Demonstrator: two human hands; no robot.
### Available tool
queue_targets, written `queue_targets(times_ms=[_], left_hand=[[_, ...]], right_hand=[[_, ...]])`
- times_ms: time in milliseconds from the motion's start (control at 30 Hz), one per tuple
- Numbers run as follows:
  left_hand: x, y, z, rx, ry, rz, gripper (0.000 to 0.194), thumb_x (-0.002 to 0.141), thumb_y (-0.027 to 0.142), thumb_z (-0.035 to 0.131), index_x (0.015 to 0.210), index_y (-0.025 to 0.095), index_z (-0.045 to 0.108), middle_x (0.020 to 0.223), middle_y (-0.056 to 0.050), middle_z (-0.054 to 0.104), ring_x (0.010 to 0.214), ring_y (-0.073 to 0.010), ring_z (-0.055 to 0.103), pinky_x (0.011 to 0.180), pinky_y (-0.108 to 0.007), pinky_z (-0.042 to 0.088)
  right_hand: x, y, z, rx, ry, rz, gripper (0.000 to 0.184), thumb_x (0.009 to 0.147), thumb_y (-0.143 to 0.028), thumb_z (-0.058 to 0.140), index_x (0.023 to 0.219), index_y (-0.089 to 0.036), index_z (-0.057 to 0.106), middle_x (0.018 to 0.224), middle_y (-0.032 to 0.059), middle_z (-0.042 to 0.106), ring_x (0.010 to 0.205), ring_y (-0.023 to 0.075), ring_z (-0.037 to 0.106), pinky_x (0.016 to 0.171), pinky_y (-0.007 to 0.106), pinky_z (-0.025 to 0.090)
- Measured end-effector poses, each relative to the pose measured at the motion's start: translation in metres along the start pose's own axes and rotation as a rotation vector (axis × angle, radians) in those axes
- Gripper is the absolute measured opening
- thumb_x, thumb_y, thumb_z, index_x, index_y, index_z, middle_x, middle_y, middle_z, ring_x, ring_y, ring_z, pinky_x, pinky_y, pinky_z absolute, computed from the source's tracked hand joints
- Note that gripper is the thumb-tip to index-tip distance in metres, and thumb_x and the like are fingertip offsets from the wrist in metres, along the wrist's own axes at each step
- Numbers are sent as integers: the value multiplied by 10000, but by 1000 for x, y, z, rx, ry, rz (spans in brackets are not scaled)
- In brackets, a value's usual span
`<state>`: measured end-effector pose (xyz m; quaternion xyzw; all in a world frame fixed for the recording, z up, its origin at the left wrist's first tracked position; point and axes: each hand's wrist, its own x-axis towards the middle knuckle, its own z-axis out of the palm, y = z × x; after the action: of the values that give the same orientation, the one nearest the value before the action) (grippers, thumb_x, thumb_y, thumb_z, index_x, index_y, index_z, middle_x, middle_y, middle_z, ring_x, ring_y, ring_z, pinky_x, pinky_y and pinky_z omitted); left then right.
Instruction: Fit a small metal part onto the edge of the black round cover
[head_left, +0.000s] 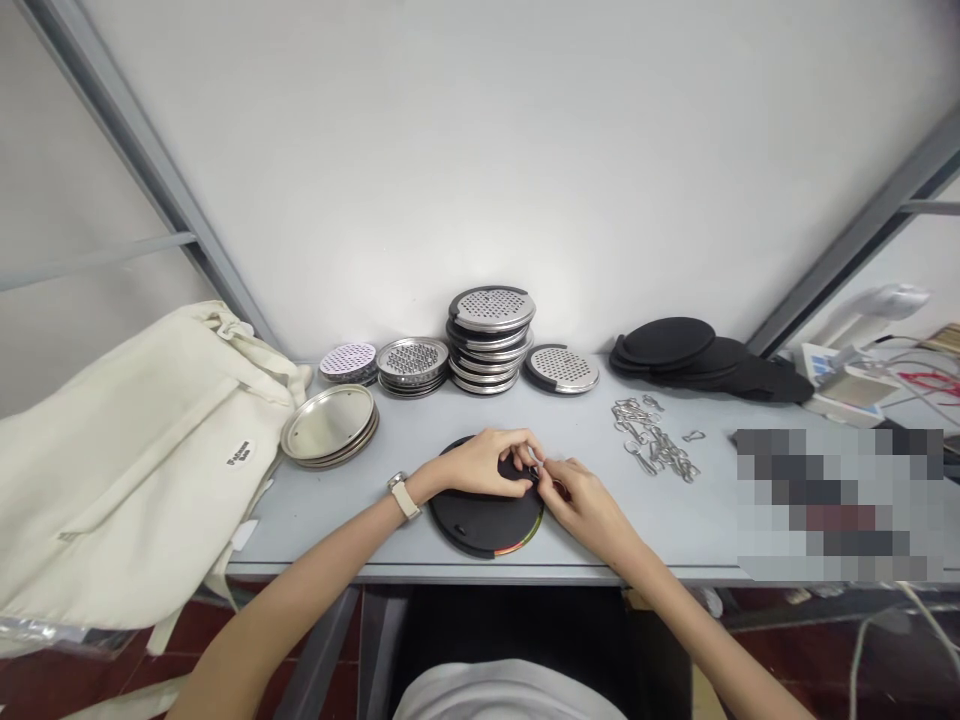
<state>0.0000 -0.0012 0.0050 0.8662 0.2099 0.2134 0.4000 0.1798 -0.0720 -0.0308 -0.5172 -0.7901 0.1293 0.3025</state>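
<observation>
On the pale grey workbench, right at the front edge, there's a flat round black disc (480,525) with a thin multicoloured strip along its 4 o'clock rim, and that's where both hands are busy. The left hand (480,464), with a cream-strapped wristwatch (402,496), lies over the disc's top, fingers curled down, though I can't tell if it's actually gripping anything. The right hand (586,507) comes in from 4 o'clock in a narrow pinch on a tiny silver metal clip (535,472) at the disc's upper right.

Around them, a loose pile of silver metal clips (654,440) sits at 2 o'clock, and soft black round pads (709,358) lie beyond it. At 12 o'clock there's a tall stack of round steel graters (491,340), with more beside it, and plain round tin lids (328,425) sit at 10 o'clock — a big cream canvas bag (127,460) slumps at 9.
</observation>
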Motion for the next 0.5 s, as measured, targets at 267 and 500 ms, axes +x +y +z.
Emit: queue_targets(times_ms=[267,500], left_hand=[[0,3,0,9,8,-2,309,680,103,630,981,156,590,878,-30,642,818,-142,599,750,-251,470],[0,5,-1,41,27,33,283,690,109,635,967,155,596,913,-40,630,846,-147,585,779,-256,470]], right_hand=[[0,1,0,-8,0,-11,279,918,-217,387,639,-219,400,557,-21,471,589,158,492,611,276,382],[0,-1,-1,-18,-12,5,288,921,-223,381,633,-221,387,563,-17,481,600,164,497,611,276,373]])
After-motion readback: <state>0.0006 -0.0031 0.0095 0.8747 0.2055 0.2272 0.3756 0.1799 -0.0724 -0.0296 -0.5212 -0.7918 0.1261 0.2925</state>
